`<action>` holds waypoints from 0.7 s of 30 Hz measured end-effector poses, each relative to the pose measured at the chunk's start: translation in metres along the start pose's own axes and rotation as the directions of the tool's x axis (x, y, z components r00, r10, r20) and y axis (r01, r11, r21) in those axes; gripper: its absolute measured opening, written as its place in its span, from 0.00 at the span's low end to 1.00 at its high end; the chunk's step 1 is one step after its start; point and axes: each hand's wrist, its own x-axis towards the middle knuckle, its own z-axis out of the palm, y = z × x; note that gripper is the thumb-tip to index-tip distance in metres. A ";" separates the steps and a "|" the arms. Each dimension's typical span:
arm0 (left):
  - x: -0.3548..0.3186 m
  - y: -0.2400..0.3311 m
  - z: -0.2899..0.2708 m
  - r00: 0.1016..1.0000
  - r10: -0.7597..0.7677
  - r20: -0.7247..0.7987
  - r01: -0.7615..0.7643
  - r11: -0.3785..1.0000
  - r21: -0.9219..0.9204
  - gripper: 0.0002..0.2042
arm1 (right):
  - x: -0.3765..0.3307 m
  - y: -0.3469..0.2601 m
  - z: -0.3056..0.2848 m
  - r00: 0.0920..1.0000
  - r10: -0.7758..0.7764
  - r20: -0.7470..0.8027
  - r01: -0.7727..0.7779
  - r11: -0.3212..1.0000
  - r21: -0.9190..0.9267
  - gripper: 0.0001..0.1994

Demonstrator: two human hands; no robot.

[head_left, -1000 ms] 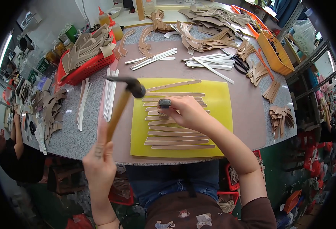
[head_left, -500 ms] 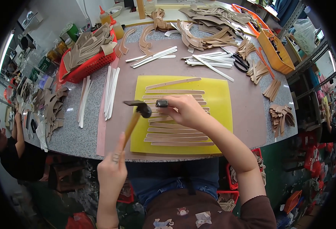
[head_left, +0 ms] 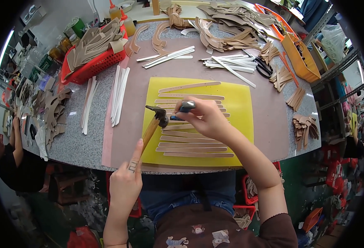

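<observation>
My left hand (head_left: 126,182) grips the wooden handle of a hammer (head_left: 150,134), index finger stretched along it. The dark hammer head hangs over the left part of a yellow board (head_left: 240,124). Closed fingers of my right hand (head_left: 208,118) hold a hand punch (head_left: 187,106) with a dark, shiny metal top; a blue part shows below them. Its working end is hidden. Under and around the right hand, several narrow brown leather strips (head_left: 192,145) with pale edges lie in rows across the board. Small holes dot some upper strips.
White strips (head_left: 120,97) lie left of the board, with more (head_left: 231,64) beyond it. A red basket (head_left: 93,68) of brown pieces stands back left. Black-handled scissors (head_left: 263,68) and an orange bin (head_left: 301,58) are back right. Another person (head_left: 14,161) sits far left.
My right hand has shifted slightly right and the punch is tilted differently, showing its blue part. The hammer has moved a little right, closer to the punch; my left hand has risen slightly.
</observation>
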 end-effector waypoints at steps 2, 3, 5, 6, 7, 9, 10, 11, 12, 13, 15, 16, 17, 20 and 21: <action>-0.001 0.000 0.001 1.000 -0.005 -0.003 0.004 1.000 -0.015 0.33 | 0.006 -0.004 0.004 0.998 0.004 0.066 0.003 0.995 -0.102 0.05; -0.001 0.000 0.001 1.000 -0.007 -0.005 0.007 1.000 -0.024 0.33 | 0.008 -0.005 0.005 0.995 0.008 0.098 0.007 0.988 -0.153 0.06; -0.002 0.001 0.002 1.000 -0.011 -0.006 0.011 0.999 -0.033 0.33 | 0.008 -0.005 0.005 0.991 0.016 0.133 0.012 0.979 -0.203 0.06; -0.002 0.001 0.001 1.000 -0.014 -0.001 0.014 0.999 -0.032 0.33 | 0.008 -0.003 0.005 0.992 -0.001 0.124 0.026 0.980 -0.195 0.06; -0.002 0.001 0.001 1.000 -0.018 0.005 0.018 0.999 -0.031 0.33 | 0.007 -0.001 0.004 0.993 -0.018 0.114 0.039 0.982 -0.187 0.06; -0.003 0.001 0.000 1.000 -0.026 0.015 0.027 0.999 -0.028 0.33 | 0.005 0.001 0.005 0.994 -0.052 0.096 0.068 0.983 -0.170 0.06; -0.003 0.001 0.001 1.000 -0.027 0.014 0.027 0.999 -0.029 0.33 | 0.006 0.003 0.005 0.994 -0.052 0.096 0.068 0.983 -0.171 0.06; -0.002 0.001 0.001 1.000 -0.026 0.014 0.027 0.999 -0.028 0.33 | 0.006 0.003 0.006 0.994 -0.049 0.094 0.064 0.985 -0.163 0.06; -0.002 0.001 0.001 1.000 -0.026 0.015 0.026 0.999 -0.027 0.33 | 0.006 0.004 0.007 0.995 -0.047 0.091 0.061 0.986 -0.154 0.06; -0.001 0.001 0.001 1.000 -0.025 0.015 0.025 0.999 -0.026 0.33 | 0.006 0.005 0.008 0.995 -0.044 0.088 0.057 0.988 -0.146 0.06; -0.001 0.001 0.001 1.000 -0.024 0.016 0.024 0.999 -0.025 0.33 | 0.006 0.004 0.008 0.996 -0.042 0.085 0.053 0.989 -0.137 0.06; -0.001 0.001 0.002 1.000 -0.024 0.014 0.024 0.999 -0.027 0.33 | 0.006 0.002 0.008 0.995 -0.041 0.089 0.054 0.988 -0.148 0.06; -0.002 0.000 0.002 1.000 -0.023 0.011 0.024 0.999 -0.030 0.33 | 0.007 -0.001 0.007 0.995 -0.040 0.092 0.054 0.986 -0.158 0.07; -0.002 0.000 0.002 1.000 -0.021 0.006 0.022 0.999 -0.036 0.33 | 0.007 -0.004 0.007 0.995 -0.037 0.097 0.055 0.982 -0.181 0.07; -0.002 0.000 0.002 1.000 -0.020 0.005 0.020 0.999 -0.034 0.33 | 0.007 -0.004 0.007 0.994 -0.052 0.095 0.069 0.979 -0.189 0.07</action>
